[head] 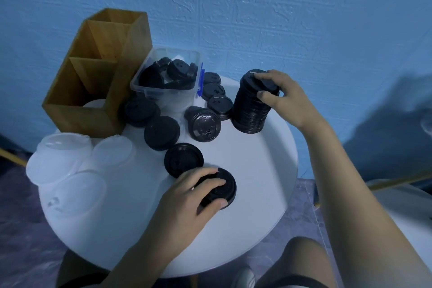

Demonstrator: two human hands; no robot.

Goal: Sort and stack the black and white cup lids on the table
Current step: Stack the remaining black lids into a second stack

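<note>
**Both hands on black lids, one tall stack built**

Head view, the only view:

- Round white table (254, 170) against a blue wall (304, 18).
- Left hand (187, 196) is on a single black lid (228, 184) at the near middle of the table. Fingers are curled over its top and the thumb is clamped on its near rim. The lid looks flat on the table, or just off it; can't tell which.
- Right hand (286, 93) is on top of the tall black stack (250, 112) at the far right. Fingers are curled over the top lid, with the thumb pinching the near side. The stack stands on the table and leans slightly.
- Loose black lids (161, 133) lie in a scattered band from beside the left hand up to the clear bin (161, 91). Some touch or overlap.
- The bin holds more black lids in a jumble and has a blue latch on its right side.
- A wooden organizer (77, 114) sits far left, just beside the bin. Something white shows in its nearest compartment.
- White lids (60, 156) sit in three low piles at the left edge, touching each other and well apart from the black stack.
</note>
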